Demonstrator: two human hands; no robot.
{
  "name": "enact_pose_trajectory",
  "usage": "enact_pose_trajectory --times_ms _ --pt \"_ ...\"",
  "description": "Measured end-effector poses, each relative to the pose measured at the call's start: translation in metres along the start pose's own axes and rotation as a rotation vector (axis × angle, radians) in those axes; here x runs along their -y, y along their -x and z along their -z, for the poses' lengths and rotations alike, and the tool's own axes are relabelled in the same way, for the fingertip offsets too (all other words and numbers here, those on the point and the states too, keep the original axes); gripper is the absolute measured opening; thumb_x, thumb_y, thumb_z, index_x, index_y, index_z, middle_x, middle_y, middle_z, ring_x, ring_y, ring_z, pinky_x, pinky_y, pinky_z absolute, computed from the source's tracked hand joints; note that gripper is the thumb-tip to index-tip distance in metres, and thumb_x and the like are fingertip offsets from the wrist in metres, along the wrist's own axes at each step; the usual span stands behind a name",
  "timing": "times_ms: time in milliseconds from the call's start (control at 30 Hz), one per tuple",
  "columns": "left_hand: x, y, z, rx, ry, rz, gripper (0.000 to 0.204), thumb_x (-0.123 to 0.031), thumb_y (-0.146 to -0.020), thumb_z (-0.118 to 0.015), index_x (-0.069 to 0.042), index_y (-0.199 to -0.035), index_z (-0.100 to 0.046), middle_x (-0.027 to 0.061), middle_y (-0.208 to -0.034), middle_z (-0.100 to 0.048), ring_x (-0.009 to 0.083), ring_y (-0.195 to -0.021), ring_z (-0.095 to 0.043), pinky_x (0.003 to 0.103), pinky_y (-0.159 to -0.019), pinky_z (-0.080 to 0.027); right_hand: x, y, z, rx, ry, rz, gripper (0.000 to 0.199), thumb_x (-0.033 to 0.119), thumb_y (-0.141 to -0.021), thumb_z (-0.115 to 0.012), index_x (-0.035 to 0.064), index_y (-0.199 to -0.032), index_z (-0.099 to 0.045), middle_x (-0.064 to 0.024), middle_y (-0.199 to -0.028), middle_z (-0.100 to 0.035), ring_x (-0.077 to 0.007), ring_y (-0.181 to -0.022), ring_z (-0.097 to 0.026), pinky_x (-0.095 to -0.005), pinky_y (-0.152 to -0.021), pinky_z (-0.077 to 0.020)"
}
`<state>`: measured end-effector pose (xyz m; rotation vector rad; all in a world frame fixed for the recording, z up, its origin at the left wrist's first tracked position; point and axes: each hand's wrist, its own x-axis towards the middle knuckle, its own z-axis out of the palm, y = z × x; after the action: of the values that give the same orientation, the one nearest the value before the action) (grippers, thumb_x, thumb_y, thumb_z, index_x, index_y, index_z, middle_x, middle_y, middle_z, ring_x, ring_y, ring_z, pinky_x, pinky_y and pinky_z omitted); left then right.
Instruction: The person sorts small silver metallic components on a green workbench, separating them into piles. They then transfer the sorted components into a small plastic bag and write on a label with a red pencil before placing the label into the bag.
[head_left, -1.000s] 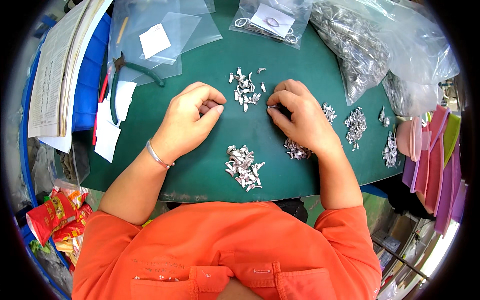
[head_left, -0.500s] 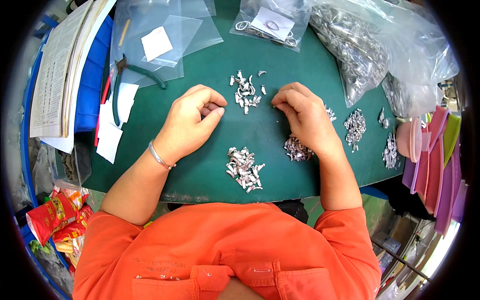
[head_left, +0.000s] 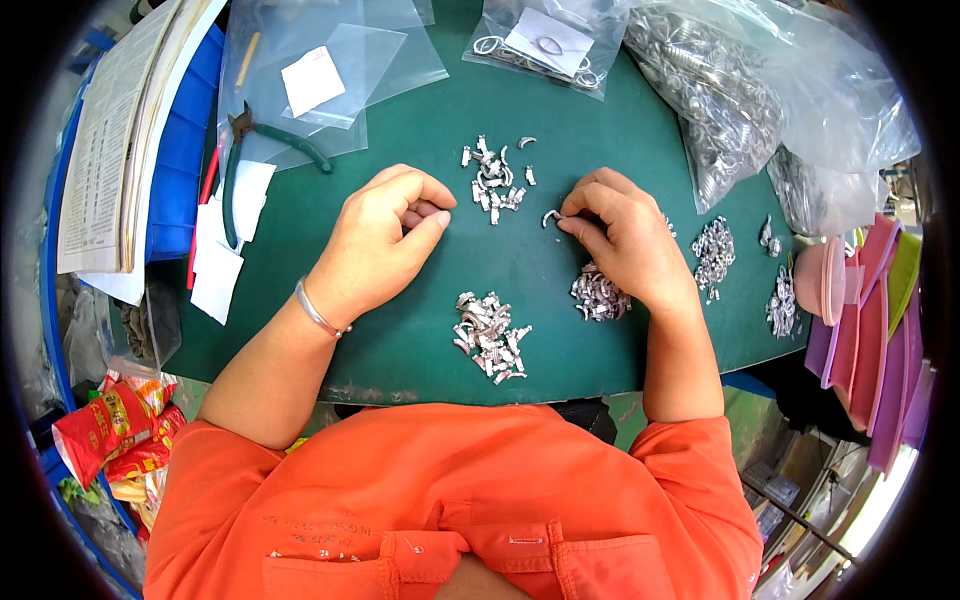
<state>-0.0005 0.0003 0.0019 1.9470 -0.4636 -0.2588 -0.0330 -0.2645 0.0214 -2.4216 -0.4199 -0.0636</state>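
My right hand point(head_left: 622, 230) pinches a small curved metal piece point(head_left: 550, 217) between thumb and fingertips, just above the green tabletop. My left hand point(head_left: 388, 228), with a silver bangle on its wrist, has its fingers curled and the thumb close to the forefinger; what it holds, if anything, is hidden. Between and beyond both hands lies a loose pile of small silvery metal pieces point(head_left: 492, 175). Nearer to me is a second pile of such pieces point(head_left: 490, 335). A third, darker pile point(head_left: 598, 295) sits under my right wrist, partly covered.
Further right lie more small metal heaps point(head_left: 713, 255) and clear bags of metal parts point(head_left: 715, 110). A bag of rings point(head_left: 545, 45) is at the back. Green-handled cutting pliers point(head_left: 236, 180), plastic sleeves point(head_left: 380, 70) and a blue bin point(head_left: 187, 150) stand left. Pink trays point(head_left: 872, 320) are at the right edge.
My right hand has moved slightly right, and the curved metal piece now shows at its fingertips. My left hand stays almost where it was.
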Motion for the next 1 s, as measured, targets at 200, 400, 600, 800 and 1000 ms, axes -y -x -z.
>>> enact_pose_trajectory --times_ms 200,400,600,800,1000 --pt "0.001 0.0 0.001 0.01 0.008 -0.007 0.01 0.0 -0.086 -0.063 0.002 -0.096 -0.065 0.006 -0.098 -0.061 0.0118 -0.082 -0.062 0.024 -0.074 -0.051 0.0 0.0 0.002 -0.018 -0.223 -0.054 0.01 -0.002 -0.077 -0.072 -0.0004 -0.085 -0.066 -0.0104 -0.08 -0.066 -0.025 -0.074 -0.065 -0.0335 -0.066 -0.0516" --pt "0.001 0.0 0.0 0.01 -0.004 0.003 0.01 0.0 -0.086 -0.064 0.002 -0.096 -0.065 0.0058 -0.097 -0.061 0.0119 -0.082 -0.062 0.024 -0.074 -0.051 -0.001 0.0 0.002 -0.043 -0.309 0.053 0.012 -0.006 -0.076 -0.072 -0.0004 -0.085 -0.067 -0.0076 -0.083 -0.068 -0.0212 -0.077 -0.066 -0.0303 -0.068 -0.0527" --pt "0.0 0.0 0.001 0.007 -0.002 0.004 0.01 0.001 -0.086 -0.063 0.002 -0.096 -0.065 0.0056 -0.096 -0.061 0.0118 -0.082 -0.062 0.024 -0.074 -0.051 0.001 -0.001 0.001 -0.032 -0.255 0.056 0.012 -0.007 -0.075 -0.072 0.0005 -0.082 -0.066 -0.0084 -0.086 -0.066 -0.0214 -0.079 -0.065 -0.03 -0.068 -0.0525" --pt "0.0 0.0 0.0 0.008 -0.003 -0.001 0.011 0.001 -0.086 -0.063 0.002 -0.096 -0.066 0.0059 -0.097 -0.061 0.012 -0.082 -0.063 0.024 -0.074 -0.051 0.005 0.002 0.0 -0.083 -0.324 -0.043 0.017 -0.007 -0.076 -0.069 0.0004 -0.09 -0.061 -0.0052 -0.086 -0.064 -0.0153 -0.076 -0.064 -0.028 -0.069 -0.0526" --pt "0.0 0.0 0.0 0.01 -0.005 0.001 0.011 0.001 -0.086 -0.064 0.002 -0.096 -0.066 0.0063 -0.099 -0.061 0.0122 -0.082 -0.063 0.024 -0.074 -0.052 0.01 0.002 -0.002 -0.149 -0.399 -0.122 0.023 -0.006 -0.077 -0.068 0.0016 -0.095 -0.056 -0.0039 -0.086 -0.063 -0.0121 -0.076 -0.063 -0.0268 -0.069 -0.0528"
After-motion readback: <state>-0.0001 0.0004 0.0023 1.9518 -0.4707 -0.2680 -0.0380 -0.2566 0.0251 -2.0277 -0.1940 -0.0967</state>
